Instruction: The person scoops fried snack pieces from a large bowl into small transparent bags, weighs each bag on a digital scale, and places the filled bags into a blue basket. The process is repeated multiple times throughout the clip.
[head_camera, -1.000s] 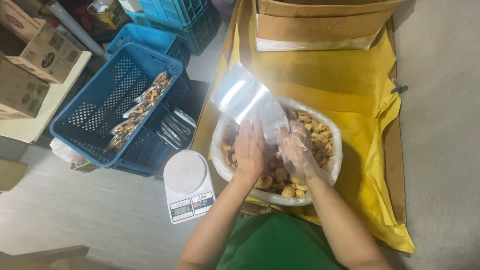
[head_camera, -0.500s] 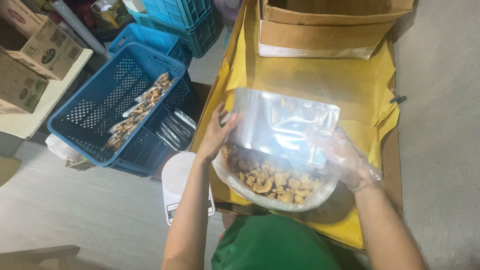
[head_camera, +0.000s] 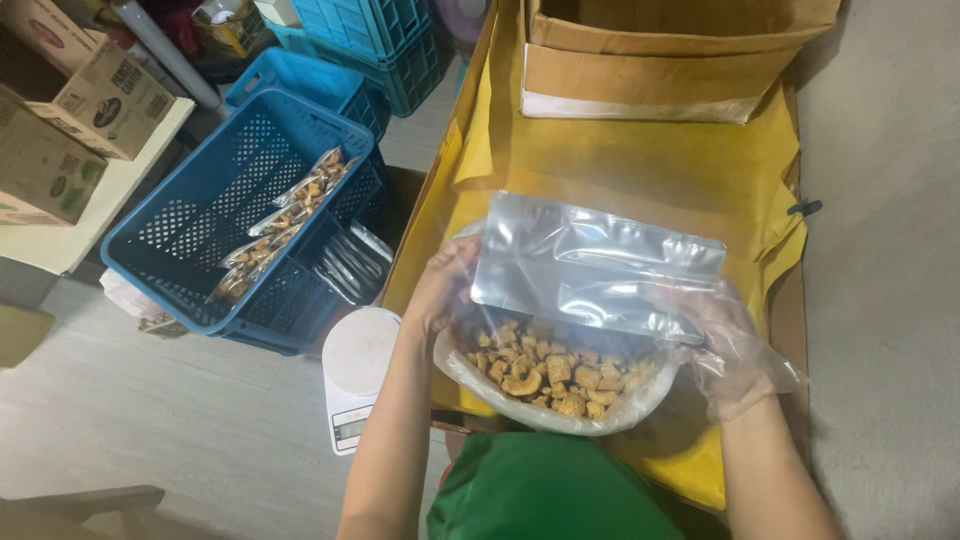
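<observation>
I hold a clear plastic pouch (head_camera: 592, 265) flat over a large bowl (head_camera: 545, 412) lined with plastic and filled with brown fried snack pieces (head_camera: 545, 368). My left hand (head_camera: 445, 285) grips the pouch's left edge. My right hand (head_camera: 728, 335), in a loose clear plastic glove, holds the pouch's right lower corner. The pouch hides the far part of the bowl. The bowl rests on a table covered with yellow cloth (head_camera: 620, 160).
A white kitchen scale (head_camera: 357, 372) sits left of the bowl. A blue crate (head_camera: 240, 215) with several filled pouches stands on the floor at left, more blue crates behind it. An open cardboard box (head_camera: 660, 55) occupies the table's far end. Cardboard cartons (head_camera: 70, 110) sit far left.
Both hands lifted out of the bowl's snacks and spread the pouch wide; it went from a raised, crumpled shape to a flat sheet held across the bowl.
</observation>
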